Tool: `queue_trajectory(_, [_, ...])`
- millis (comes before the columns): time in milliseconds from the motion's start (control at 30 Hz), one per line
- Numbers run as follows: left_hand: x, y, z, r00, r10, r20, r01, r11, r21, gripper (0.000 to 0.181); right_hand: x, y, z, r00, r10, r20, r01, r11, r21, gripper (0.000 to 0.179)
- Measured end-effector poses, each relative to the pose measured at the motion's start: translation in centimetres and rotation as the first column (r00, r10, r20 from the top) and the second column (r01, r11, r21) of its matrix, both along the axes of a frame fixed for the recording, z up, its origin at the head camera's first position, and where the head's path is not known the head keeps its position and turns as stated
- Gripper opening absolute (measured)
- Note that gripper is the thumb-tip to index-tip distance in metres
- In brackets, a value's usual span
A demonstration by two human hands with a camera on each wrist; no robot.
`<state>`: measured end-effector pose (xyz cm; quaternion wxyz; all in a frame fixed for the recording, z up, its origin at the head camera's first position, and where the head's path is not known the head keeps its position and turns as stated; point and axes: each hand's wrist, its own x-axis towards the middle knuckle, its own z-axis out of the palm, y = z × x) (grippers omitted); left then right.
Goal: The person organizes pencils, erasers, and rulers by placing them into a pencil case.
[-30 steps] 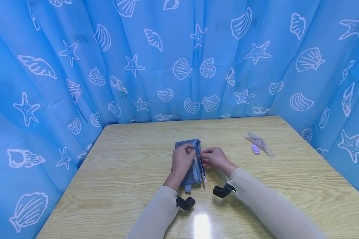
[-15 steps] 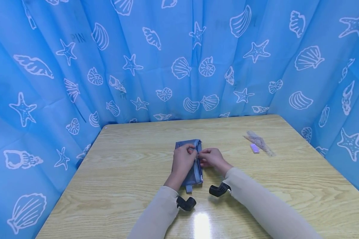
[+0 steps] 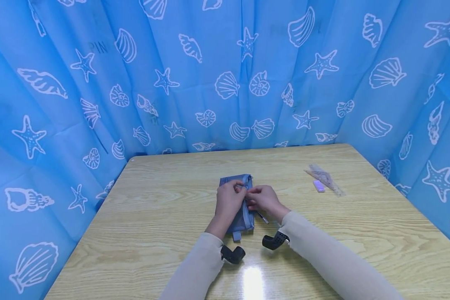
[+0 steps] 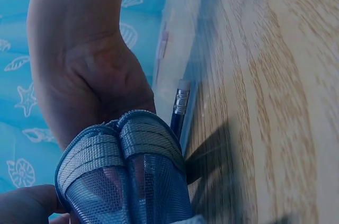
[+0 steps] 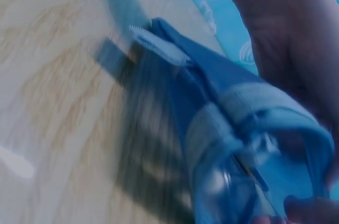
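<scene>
In the head view a blue mesh zip pencil case [image 3: 243, 221] lies mid-table with its zip side to the right. My left hand [image 3: 228, 200] rests over its upper part, thumb and fingers pinching the edge of the zip opening. At that opening, the fingertips of my right hand [image 3: 262, 198] pinch a dark pencil [image 3: 263, 217], whose eraser end sticks out below the hand. The left wrist view shows the pencil's metal band and eraser [image 4: 181, 97] behind the case. From the right wrist the case mouth [image 5: 286, 113] gapes; the pencil's far end is hidden.
A purple eraser [image 3: 318, 186] lies right of the hands, touching or close to a clear ruler and set square [image 3: 325, 178]. A camera mount sits on each wrist [image 3: 232, 255]. Blue shell-print curtains [image 3: 225, 83] hang behind the wooden table [image 3: 153, 208].
My right hand has shifted slightly left, onto the case's zip edge. The pencil, earlier lying along the case's right side, now angles out to the lower right. The left hand stays put.
</scene>
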<state>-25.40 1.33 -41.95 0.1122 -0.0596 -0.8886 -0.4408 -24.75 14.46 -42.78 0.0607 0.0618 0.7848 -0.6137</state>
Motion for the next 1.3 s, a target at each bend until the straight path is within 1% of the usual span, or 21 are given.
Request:
queue_trajectory(67, [0.0, 0.0, 0.0, 1.0, -0.001, -0.002, 0.001, 1.0, 0.003, 0.021, 0.0, 0.3, 0.0, 1.0, 0.004, -0.027, -0.002, 0.998, 0.067, 0.025])
queue_trajectory(133, [-0.1, 0.0, 0.0, 1.0, -0.004, 0.0, 0.004, 1.0, 0.009, 0.021, -0.1, 0.7, -0.1, 0.998, 0.012, -0.056, -0.004, 0.989, 0.149, 0.023])
queue_trajectory(267, [-0.1, 0.0, 0.0, 1.0, -0.007, 0.003, 0.007, 1.0, 0.009, 0.021, 0.0, 1.4, -0.1, 0.995, 0.065, -0.082, -0.042, 0.966, 0.254, 0.021])
queue_trajectory(367, [-0.1, 0.0, 0.0, 1.0, -0.01, -0.001, 0.01, 1.0, 0.013, 0.022, 0.2, 1.4, -0.2, 0.986, 0.131, -0.105, -0.087, 0.934, 0.347, 0.019])
queue_trajectory(500, [-0.1, 0.0, -0.1, 1.0, -0.013, -0.007, 0.013, 1.0, 0.017, 0.022, 0.2, 1.3, -0.3, 0.969, 0.195, -0.153, -0.109, 0.889, 0.444, 0.013])
queue_trajectory(533, [-0.1, 0.0, -0.1, 1.0, -0.013, -0.009, 0.013, 1.0, 0.017, 0.022, 0.2, 1.3, -0.4, 0.965, 0.203, -0.164, -0.108, 0.882, 0.458, 0.011])
queue_trajectory(600, [-0.1, 0.0, -0.2, 1.0, -0.014, -0.01, 0.014, 1.0, 0.015, 0.022, 0.2, 1.3, -0.4, 0.962, 0.207, -0.177, -0.103, 0.877, 0.468, 0.009])
queue_trajectory(733, [-0.1, 0.1, -0.2, 1.0, -0.012, -0.012, 0.013, 1.0, 0.014, 0.021, 0.0, 1.2, -0.5, 0.97, 0.185, -0.156, -0.098, 0.89, 0.445, 0.007])
queue_trajectory(867, [-0.1, 0.1, -0.2, 1.0, -0.017, -0.012, 0.017, 1.0, 0.024, 0.02, 0.0, 1.0, -0.3, 0.992, 0.105, -0.077, -0.072, 0.935, 0.346, 0.012])
queue_trajectory(933, [0.0, 0.1, -0.2, 1.0, -0.021, -0.011, 0.022, 0.999, 0.031, 0.021, 0.0, 0.8, -0.2, 0.997, 0.071, -0.04, -0.056, 0.955, 0.291, 0.015])
queue_trajectory(1033, [0.1, 0.1, -0.3, 1.0, -0.024, -0.011, 0.024, 0.999, 0.034, 0.022, 0.1, 0.3, -0.1, 1.0, 0.031, 0.001, -0.031, 0.973, 0.23, 0.019])
queue_trajectory(1200, [0.1, 0.1, -0.4, 0.999, -0.027, -0.018, 0.027, 0.999, 0.027, 0.023, 0.2, -0.4, -0.1, 1.0, 0.003, 0.005, -0.004, 0.982, 0.186, 0.02])
queue_trajectory(1300, [0.1, 0.2, -0.4, 0.999, -0.028, -0.018, 0.028, 0.999, 0.023, 0.023, 0.3, -0.8, -0.3, 0.999, 0.01, -0.038, -0.003, 0.981, 0.196, 0.019])
